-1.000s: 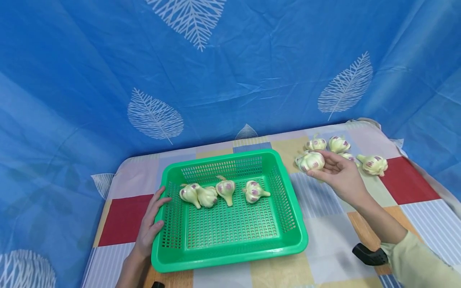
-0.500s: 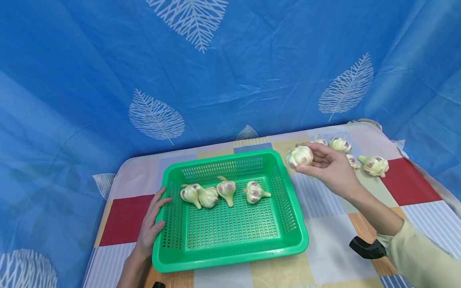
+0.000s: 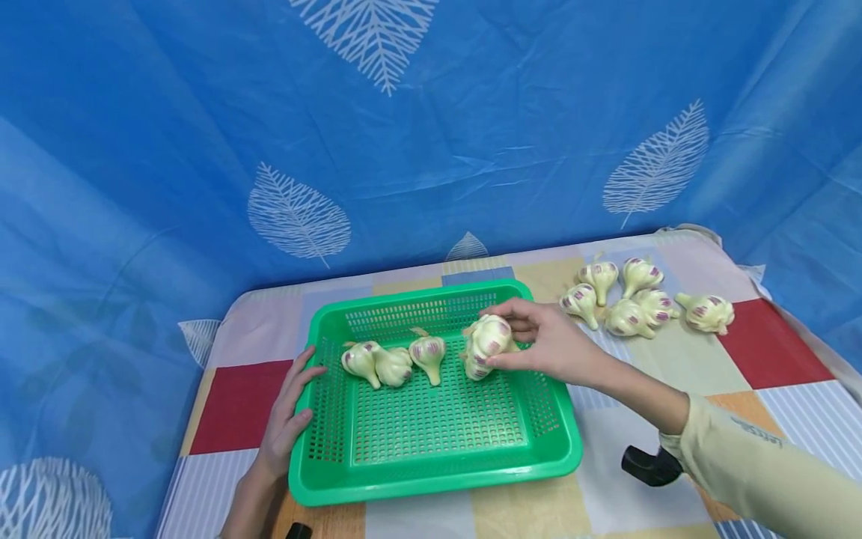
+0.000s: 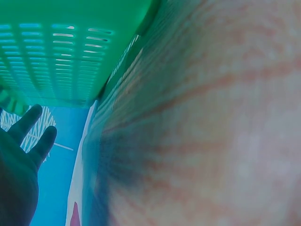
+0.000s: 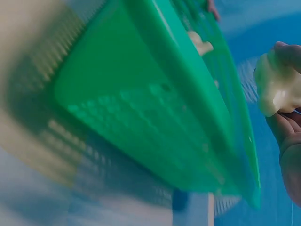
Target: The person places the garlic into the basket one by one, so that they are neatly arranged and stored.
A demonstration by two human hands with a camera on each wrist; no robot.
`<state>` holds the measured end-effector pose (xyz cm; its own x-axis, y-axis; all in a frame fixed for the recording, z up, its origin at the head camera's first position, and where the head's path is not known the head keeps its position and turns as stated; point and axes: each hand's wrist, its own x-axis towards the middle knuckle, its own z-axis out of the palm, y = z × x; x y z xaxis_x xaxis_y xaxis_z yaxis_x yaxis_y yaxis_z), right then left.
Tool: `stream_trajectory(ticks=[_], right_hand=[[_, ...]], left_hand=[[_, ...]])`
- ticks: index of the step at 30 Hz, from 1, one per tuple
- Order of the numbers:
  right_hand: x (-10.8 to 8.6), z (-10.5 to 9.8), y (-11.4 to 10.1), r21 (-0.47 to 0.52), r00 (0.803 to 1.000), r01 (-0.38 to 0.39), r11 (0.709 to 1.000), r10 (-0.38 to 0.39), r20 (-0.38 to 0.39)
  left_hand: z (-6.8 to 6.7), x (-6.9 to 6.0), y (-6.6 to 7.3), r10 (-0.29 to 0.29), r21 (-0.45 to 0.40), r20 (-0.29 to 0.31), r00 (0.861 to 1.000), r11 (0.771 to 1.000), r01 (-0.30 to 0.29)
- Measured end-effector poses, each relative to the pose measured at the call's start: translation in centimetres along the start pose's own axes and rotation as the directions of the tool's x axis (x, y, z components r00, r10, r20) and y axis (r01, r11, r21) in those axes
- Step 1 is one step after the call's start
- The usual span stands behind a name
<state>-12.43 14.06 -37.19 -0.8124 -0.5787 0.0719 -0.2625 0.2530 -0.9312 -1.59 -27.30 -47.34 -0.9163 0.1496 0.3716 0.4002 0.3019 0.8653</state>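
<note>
My right hand [image 3: 559,346] pinches a garlic bulb [image 3: 494,333] between thumb and fingers, over the right part of a green plastic basket [image 3: 431,490]. That bulb partly hides another garlic bulb [image 3: 477,368] in the basket. In the right wrist view the held bulb [image 5: 277,89] is up beyond the basket's rim. Toward the left inside the basket lie more bulbs, one garlic bulb [image 3: 427,354] standing a little apart from a touching pair [image 3: 393,367]. At the basket's left rim rests my left hand [image 3: 286,412], fingers extended; the left wrist view shows its fingers [image 4: 42,146] spread beside the basket wall.
Several loose garlic bulbs [image 3: 626,318] lie grouped on the patchwork tablecloth [image 3: 606,442] right of the basket, one bulb [image 3: 707,313] farther right. A blue curtain [image 3: 431,165] with white leaves hangs behind the table. A black device [image 3: 652,466] sits at my right forearm.
My right hand has carried the garlic bulb leftward from the loose group to over the basket. The left hand has stayed at the rim, and the bulbs in the basket have not moved.
</note>
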Motion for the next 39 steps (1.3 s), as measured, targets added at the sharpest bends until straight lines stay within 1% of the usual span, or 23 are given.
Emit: stream_trajectory(ticks=[2, 5, 7, 9, 12, 13, 15, 17, 19, 24, 27, 29, 31, 33, 35, 39], right_hand=[[0.5, 1.1, 0.0, 0.000, 0.998, 0.014, 1.000, -0.014, 0.055], [1.1, 2.9, -0.2, 0.019, 0.988, 0.020, 1.000, -0.022, 0.150], [1.5, 4.1, -0.4, 0.018, 0.977, 0.019, 1.000, -0.022, 0.210], [2.1, 5.4, -0.7, 0.007, 0.962, 0.024, 1.000, -0.025, 0.274], [2.9, 6.9, -1.3, -0.045, 0.941, 0.061, 0.997, -0.043, 0.337], [3.3, 7.3, -1.4, -0.075, 0.934, 0.087, 0.993, -0.055, 0.353], [3.9, 8.1, -1.8, -0.152, 0.922, 0.151, 0.977, -0.084, 0.377], [4.5, 8.9, -2.0, -0.219, 0.910, 0.211, 0.953, -0.110, 0.400], [5.2, 9.7, -2.0, -0.257, 0.897, 0.256, 0.932, -0.130, 0.422], [6.7, 12.1, -1.3, -0.246, 0.861, 0.278, 0.928, -0.128, 0.492], [7.4, 13.4, -0.9, -0.268, 0.836, 0.302, 0.915, -0.119, 0.536], [7.8, 14.3, -0.5, -0.287, 0.826, 0.327, 0.900, -0.124, 0.550], [8.1, 15.1, 0.0, -0.312, 0.825, 0.342, 0.886, -0.124, 0.551], [8.4, 15.6, 0.5, -0.330, 0.830, 0.347, 0.878, -0.124, 0.543], [8.6, 16.0, 1.1, -0.340, 0.840, 0.340, 0.877, -0.121, 0.529], [9.0, 16.4, 1.6, -0.337, 0.861, 0.313, 0.888, -0.116, 0.495]], left_hand=[[0.0, 0.0, -0.1, 0.007, 0.003, 0.000, 1.000, 1.000, -0.007], [0.0, 0.0, -0.1, 0.013, 0.008, 0.002, 1.000, 1.000, -0.013], [0.0, 0.0, -0.1, 0.015, 0.014, 0.002, 1.000, 1.000, -0.016], [-0.1, 0.0, -0.1, 0.009, 0.015, -0.002, 1.000, 1.000, -0.009], [-0.2, 0.1, 0.0, 0.003, 0.015, -0.006, 1.000, 1.000, -0.003], [-0.2, 0.1, 0.1, 0.000, 0.013, -0.008, 1.000, 1.000, 0.000], [-0.2, 0.0, 0.1, 0.003, 0.010, -0.011, 1.000, 1.000, -0.003], [-0.1, 0.0, 0.1, 0.007, 0.010, -0.012, 1.000, 1.000, -0.007], [0.0, -0.1, 0.1, 0.005, 0.009, -0.013, 1.000, 1.000, -0.005], [0.1, 0.0, 0.0, -0.010, 0.009, -0.017, 1.000, 1.000, 0.010], [0.2, 0.0, -0.1, -0.008, 0.015, -0.021, 1.000, 1.000, 0.008], [0.2, 0.0, -0.1, -0.001, 0.019, -0.024, 1.000, 1.000, 0.002], [0.2, 0.0, -0.1, 0.010, 0.022, -0.025, 1.000, 1.000, -0.009], [0.2, 0.1, -0.1, 0.016, 0.020, -0.021, 1.000, 1.000, -0.016], [0.1, 0.1, -0.1, 0.022, 0.016, -0.017, 1.000, 1.000, -0.022], [-0.1, 0.2, 0.0, 0.028, 0.006, -0.010, 1.000, 1.000, -0.028]])
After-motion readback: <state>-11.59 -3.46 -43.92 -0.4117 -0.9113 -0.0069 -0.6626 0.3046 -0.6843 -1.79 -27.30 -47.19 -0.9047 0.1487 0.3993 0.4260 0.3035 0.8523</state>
